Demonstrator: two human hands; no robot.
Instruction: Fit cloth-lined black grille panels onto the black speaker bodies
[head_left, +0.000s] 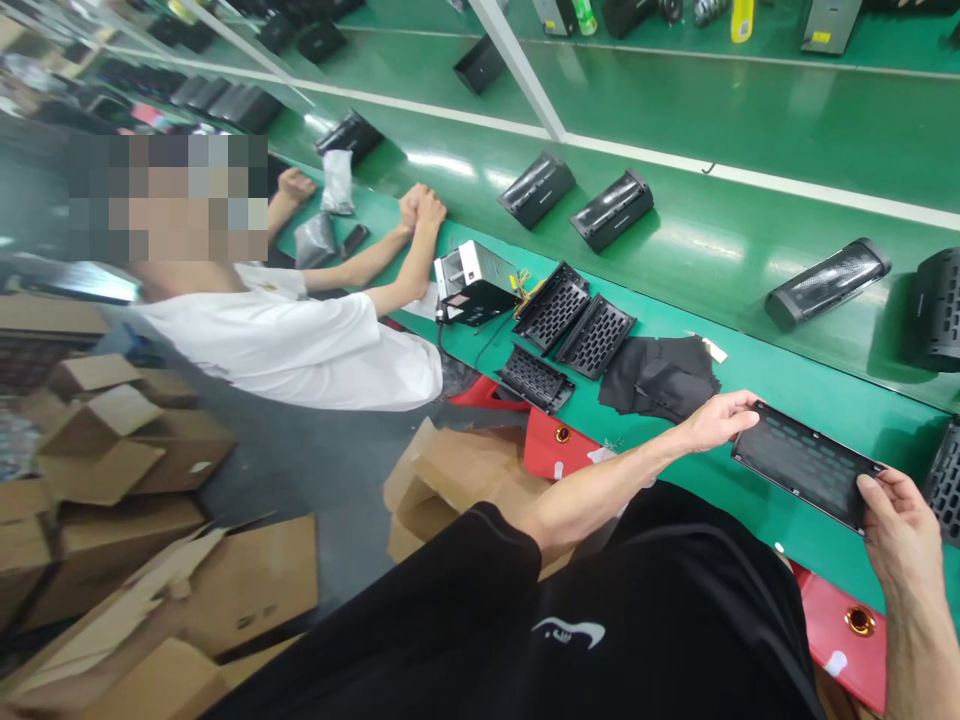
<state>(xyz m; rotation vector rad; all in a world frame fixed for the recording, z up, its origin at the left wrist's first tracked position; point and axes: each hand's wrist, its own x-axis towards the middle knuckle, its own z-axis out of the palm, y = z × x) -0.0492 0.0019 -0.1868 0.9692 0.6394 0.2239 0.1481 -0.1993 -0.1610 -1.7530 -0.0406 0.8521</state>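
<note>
A flat black speaker grille panel (806, 462), covered with dark mesh and showing oblong slots through it, is held level above the green bench. My left hand (721, 420) pinches its left end, thumb on top. Its right end is gripped by my right hand (900, 510), with the thumb on the upper face and fingers at the edge. To the left lies a pile of black cloth pieces (660, 375). Beyond it are slotted black plastic housings (596, 335) and a smaller slotted panel (534, 378). Another slotted black part (945, 475) stands at the right edge.
A co-worker in a white shirt (315, 345) sits at left, hands together on the bench. Black cylindrical speakers (829, 283) lie on the green conveyor surface (712, 240). A silver-and-black box (476, 283) stands near the co-worker. Cardboard boxes (142, 450) cover the floor at lower left.
</note>
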